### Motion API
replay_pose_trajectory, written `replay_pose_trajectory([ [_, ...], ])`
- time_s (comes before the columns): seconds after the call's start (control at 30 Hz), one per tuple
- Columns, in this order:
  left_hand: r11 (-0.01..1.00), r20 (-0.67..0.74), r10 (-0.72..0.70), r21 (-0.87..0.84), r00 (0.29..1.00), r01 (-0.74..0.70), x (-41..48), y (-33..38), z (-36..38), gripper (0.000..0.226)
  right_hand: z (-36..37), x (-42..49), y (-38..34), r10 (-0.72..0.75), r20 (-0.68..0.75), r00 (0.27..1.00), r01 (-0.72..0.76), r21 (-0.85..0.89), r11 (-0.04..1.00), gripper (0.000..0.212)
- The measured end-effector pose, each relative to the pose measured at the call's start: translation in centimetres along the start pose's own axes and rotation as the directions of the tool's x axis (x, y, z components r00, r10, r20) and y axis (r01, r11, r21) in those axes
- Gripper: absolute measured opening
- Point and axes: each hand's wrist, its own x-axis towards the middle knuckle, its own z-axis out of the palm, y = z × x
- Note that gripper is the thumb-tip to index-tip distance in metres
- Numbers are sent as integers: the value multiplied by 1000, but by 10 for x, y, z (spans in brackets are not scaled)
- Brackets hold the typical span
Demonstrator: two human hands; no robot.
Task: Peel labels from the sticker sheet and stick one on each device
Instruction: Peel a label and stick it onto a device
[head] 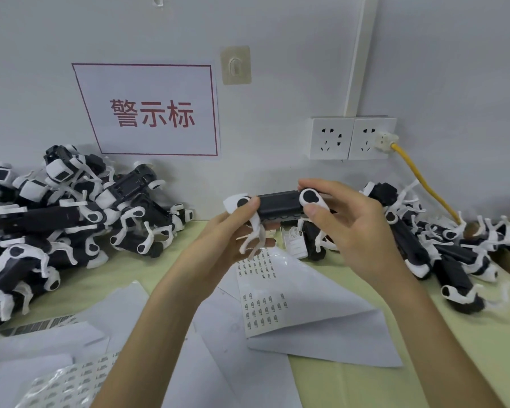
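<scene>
Head view | left hand and right hand grip device ends | above sticker sheet

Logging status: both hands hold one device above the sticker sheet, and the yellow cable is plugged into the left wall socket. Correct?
No: the head view shows the yellow cable plugged into the right wall socket. The left hand and right hand do hold one device above the sticker sheet.
</scene>
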Motion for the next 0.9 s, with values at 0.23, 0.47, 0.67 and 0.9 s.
replay_pose_trajectory([
  [0.23,790,-186,-79,-611,979,-52,10,-9,-16,57,18,0,21,244,-115,963,-246,-5,969,16],
  [0.47,700,-116,-270,-705,956,113,13,-21,-30,47,35,-32,79,690,-67,721,-425,-829,364,66],
  [0.67,717,-131,-267,-689,955,106,13,-21,-33,53,31,-32,90,673,-110,732,-476,-789,388,34],
  [0.9,843,-220,-216,-533,951,69,12,-22,-42,56,20,-20,83,503,-109,858,-496,-433,752,20],
])
